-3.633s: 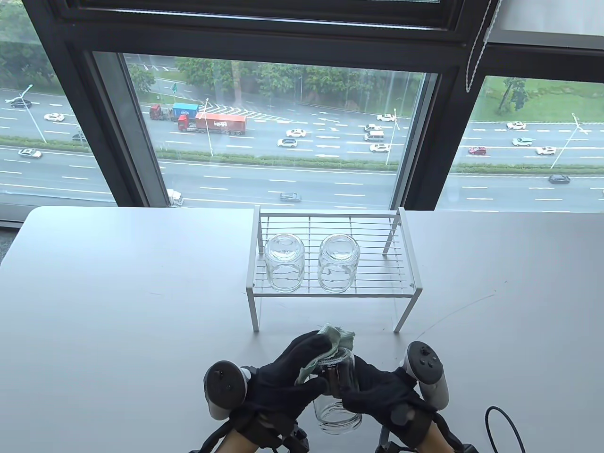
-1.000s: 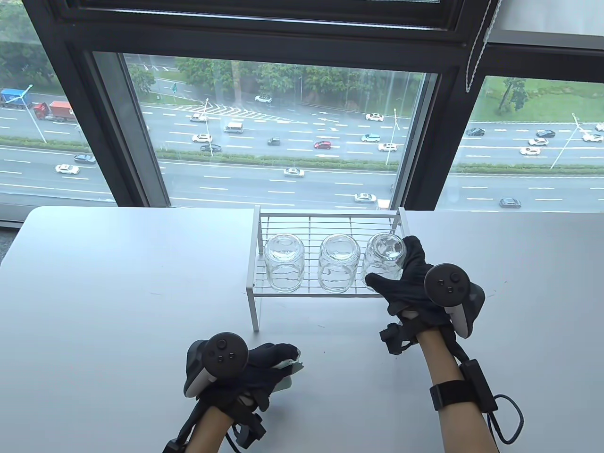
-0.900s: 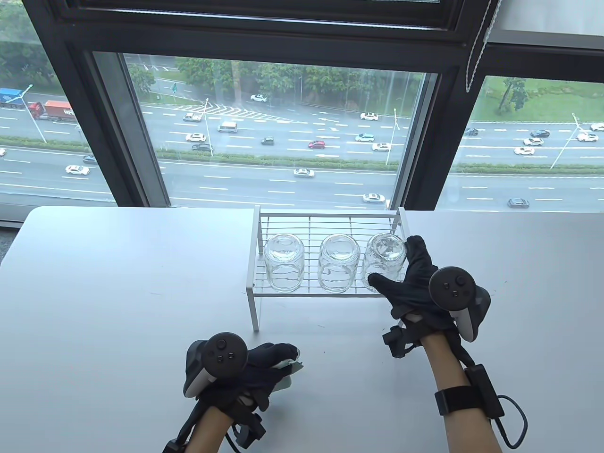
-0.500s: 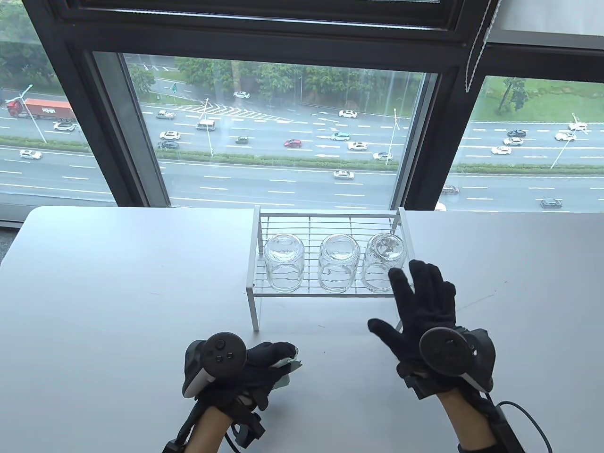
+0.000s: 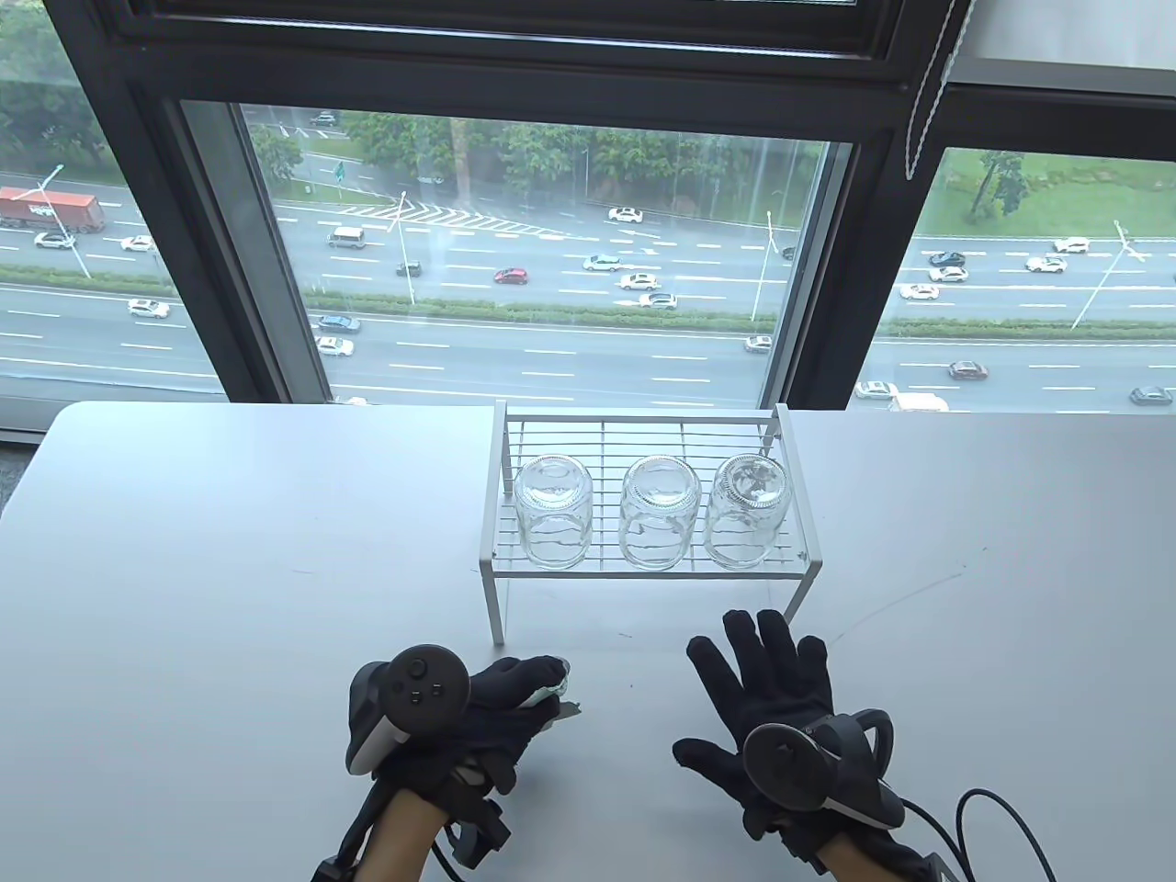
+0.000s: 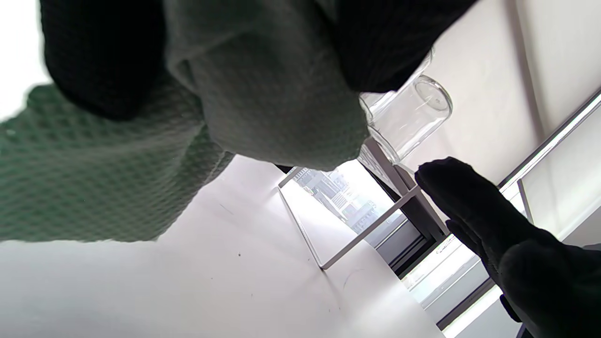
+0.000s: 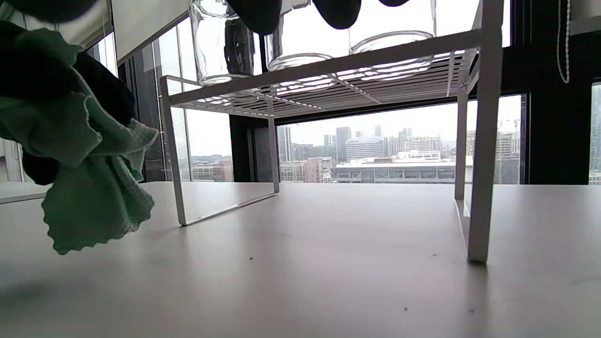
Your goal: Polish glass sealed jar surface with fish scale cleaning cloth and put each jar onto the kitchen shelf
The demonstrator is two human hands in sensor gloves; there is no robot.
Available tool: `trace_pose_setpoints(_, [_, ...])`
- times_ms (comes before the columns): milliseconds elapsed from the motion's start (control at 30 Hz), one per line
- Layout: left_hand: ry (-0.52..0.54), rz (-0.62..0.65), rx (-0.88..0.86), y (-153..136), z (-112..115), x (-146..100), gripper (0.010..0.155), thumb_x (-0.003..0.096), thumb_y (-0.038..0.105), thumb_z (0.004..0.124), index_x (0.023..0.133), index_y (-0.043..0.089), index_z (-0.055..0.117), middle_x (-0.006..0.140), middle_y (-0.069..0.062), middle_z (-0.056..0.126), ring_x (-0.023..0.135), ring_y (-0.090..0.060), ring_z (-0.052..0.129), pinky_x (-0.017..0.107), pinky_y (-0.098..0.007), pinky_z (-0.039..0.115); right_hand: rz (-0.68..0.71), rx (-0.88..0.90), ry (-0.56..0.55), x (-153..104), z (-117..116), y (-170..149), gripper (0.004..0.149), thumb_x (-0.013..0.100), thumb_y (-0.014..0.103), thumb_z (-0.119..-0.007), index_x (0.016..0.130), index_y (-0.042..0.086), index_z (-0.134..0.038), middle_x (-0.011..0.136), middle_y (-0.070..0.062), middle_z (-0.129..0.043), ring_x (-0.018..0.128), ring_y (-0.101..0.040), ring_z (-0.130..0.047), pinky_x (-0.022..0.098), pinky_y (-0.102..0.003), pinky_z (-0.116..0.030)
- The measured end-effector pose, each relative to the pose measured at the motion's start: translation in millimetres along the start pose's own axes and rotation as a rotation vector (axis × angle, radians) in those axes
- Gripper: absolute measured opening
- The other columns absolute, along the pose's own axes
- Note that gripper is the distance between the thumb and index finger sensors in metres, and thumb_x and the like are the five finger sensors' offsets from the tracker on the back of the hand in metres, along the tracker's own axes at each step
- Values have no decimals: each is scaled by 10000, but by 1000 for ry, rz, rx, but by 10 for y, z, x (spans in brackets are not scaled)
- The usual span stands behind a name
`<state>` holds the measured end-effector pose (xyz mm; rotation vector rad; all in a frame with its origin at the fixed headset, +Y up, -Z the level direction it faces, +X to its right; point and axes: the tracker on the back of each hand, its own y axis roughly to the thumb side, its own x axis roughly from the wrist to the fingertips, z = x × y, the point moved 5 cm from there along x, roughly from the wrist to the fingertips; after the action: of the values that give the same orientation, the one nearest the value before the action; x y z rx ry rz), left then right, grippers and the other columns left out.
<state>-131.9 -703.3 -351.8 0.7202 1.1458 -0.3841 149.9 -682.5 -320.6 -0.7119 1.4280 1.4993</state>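
Note:
Three clear glass jars stand upside down in a row on the white wire shelf: left jar, middle jar, right jar. My left hand lies near the table's front edge and grips the bunched green fish scale cloth, which shows large in the left wrist view and hangs at the left of the right wrist view. My right hand hovers in front of the shelf with fingers spread, holding nothing. The jars' rims sit on the shelf grid above that camera.
The white table stretches wide to the left and right of the shelf. A window with a dark frame runs along the back edge. A black cable trails from my right wrist at the front right.
My right hand set the third jar on the shelf's right end, let go and drew back toward the front edge with fingers spread. My left hand keeps the cloth and barely moved.

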Motion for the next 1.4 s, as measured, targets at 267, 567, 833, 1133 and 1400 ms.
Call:
trace_pose_setpoints(267, [162, -33, 90, -84, -390, -129, 486, 515, 348, 804, 973, 184, 803, 951, -290, 852, 723, -532, 938, 479, -546, 871, -15, 13, 16, -17, -56, -63, 903, 388, 748, -606, 1144, 309, -385, 1221, -153, -278, 1087, -465, -260, 715, -723, -286])
trace_pose_setpoints(567, [319, -253, 292, -643, -750, -285, 484, 510, 329, 813, 972, 184, 812, 978, -280, 848, 759, -534, 932, 512, -540, 870, -24, 36, 37, -14, -89, -106, 902, 390, 746, -608, 1144, 309, -375, 1218, -161, -272, 1084, -469, -258, 715, -720, -287])
trace_pose_setpoints(833, [243, -487, 337, -1208, -642, -305, 515, 507, 310, 815, 1005, 184, 783, 1050, -265, 800, 875, -535, 855, 586, -559, 801, -30, 57, 67, -12, -105, -103, 899, 391, 741, -612, 1143, 311, -376, 1215, -166, -252, 1083, -471, -253, 716, -719, -286])
trace_pose_setpoints(1133, [-102, -752, 331, -1555, -317, -364, 809, 475, 544, 835, 1139, 254, 476, 1235, -167, 387, 1123, -477, 375, 728, -624, 492, -43, 61, 84, -9, -112, -118, 900, 393, 741, -612, 1144, 309, -367, 1213, -171, -242, 1082, -474, -252, 712, -721, -271])
trace_pose_setpoints(1400, [-196, -786, 314, -1610, -239, -396, 938, 437, 653, 835, 1153, 324, 326, 1255, -134, 195, 1145, -464, 201, 748, -658, 373, -46, 63, 97, -6, -129, -123, 902, 392, 740, -615, 1143, 306, -369, 1212, -173, -239, 1080, -474, -250, 712, -720, -274])
